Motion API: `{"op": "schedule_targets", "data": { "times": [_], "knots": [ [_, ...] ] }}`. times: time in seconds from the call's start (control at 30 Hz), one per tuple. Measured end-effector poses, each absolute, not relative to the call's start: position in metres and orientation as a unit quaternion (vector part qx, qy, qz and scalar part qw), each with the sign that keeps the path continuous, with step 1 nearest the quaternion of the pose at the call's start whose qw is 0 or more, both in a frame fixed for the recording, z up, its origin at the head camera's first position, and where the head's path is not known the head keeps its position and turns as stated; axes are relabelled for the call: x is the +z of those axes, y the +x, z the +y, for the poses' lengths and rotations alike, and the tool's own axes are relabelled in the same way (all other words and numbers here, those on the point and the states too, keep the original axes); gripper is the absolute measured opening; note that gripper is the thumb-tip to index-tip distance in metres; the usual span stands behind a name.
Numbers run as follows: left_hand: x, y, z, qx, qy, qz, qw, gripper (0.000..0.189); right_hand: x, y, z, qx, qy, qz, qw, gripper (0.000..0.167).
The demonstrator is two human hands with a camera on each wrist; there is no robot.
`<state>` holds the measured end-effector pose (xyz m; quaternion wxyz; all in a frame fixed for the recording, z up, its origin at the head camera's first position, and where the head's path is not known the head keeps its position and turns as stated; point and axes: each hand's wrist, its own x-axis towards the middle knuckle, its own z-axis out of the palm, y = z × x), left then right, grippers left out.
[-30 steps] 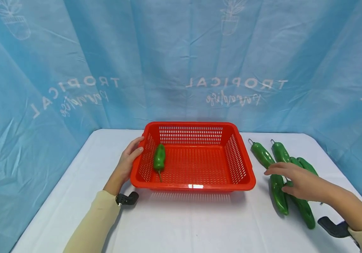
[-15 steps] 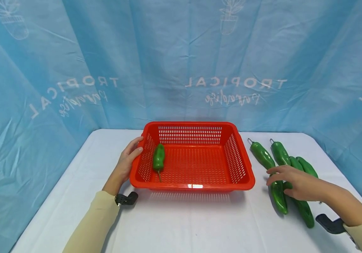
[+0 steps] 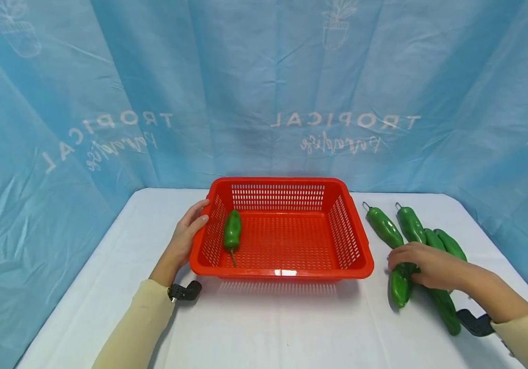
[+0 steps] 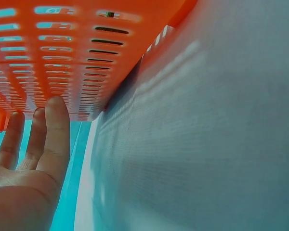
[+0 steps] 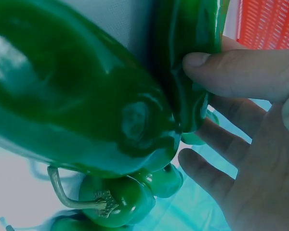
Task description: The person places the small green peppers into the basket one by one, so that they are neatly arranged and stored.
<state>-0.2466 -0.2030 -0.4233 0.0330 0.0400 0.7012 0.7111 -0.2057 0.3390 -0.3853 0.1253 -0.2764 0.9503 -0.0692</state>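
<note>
The red plastic basket (image 3: 281, 271) has one green chili pepper (image 3: 232, 230) lying along its left inner side. My left hand (image 3: 185, 238) rests against the basket's left rim and outer wall; its fingers reach up straight in the left wrist view. At the right, my right hand (image 3: 436, 266) pinches a long glossy green chili pepper (image 5: 188, 29) between thumb and fingers. Beside that hand lies another long pepper (image 3: 445, 312), large and close in the right wrist view. Part of the held pepper is hidden under the fingers.
Several more green peppers lie behind the right hand, among them one with a looped stem (image 3: 383, 225) and another (image 3: 411, 225). A white cloth (image 3: 287, 328) covers the table. A blue printed curtain (image 3: 245, 92) hangs behind and at both sides.
My right hand has closed its fingers round the near-left pepper, whose lower end has swung left. The left hand and the basket stay where they were.
</note>
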Motion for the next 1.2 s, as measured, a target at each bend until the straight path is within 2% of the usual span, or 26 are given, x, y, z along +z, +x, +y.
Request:
{"op": "schedule_targets", "data": {
  "times": [0.43, 0.73, 0.9, 1.0, 1.13, 1.2],
  "knots": [
    [-0.421, -0.247, -0.200, 0.718, 0.040, 0.694, 0.032, 0.052, -0.381, -0.204, 0.341, -0.069, -0.288, 0.949, 0.106, 0.043],
    [-0.422, -0.246, -0.201, 0.722, 0.040, 0.690, 0.033, 0.053, -0.363, -0.200, 0.360, -0.052, -0.294, 0.954, -0.011, 0.050],
    [-0.422, -0.245, -0.202, 0.720, 0.037, 0.692, 0.031, 0.053, -0.357, -0.200, 0.369, -0.051, -0.283, 0.955, -0.074, 0.048],
    [-0.422, -0.245, -0.203, 0.717, 0.036, 0.695, 0.033, 0.054, -0.355, -0.199, 0.371, -0.062, -0.259, 0.961, -0.073, 0.046],
    [-0.423, -0.245, -0.202, 0.721, 0.039, 0.691, 0.036, 0.054, -0.353, -0.198, 0.371, -0.090, -0.227, 0.969, -0.038, 0.044],
    [-0.423, -0.245, -0.202, 0.723, 0.039, 0.689, 0.034, 0.053, -0.352, -0.199, 0.371, -0.104, -0.225, 0.968, -0.038, 0.044]
  ]
}}
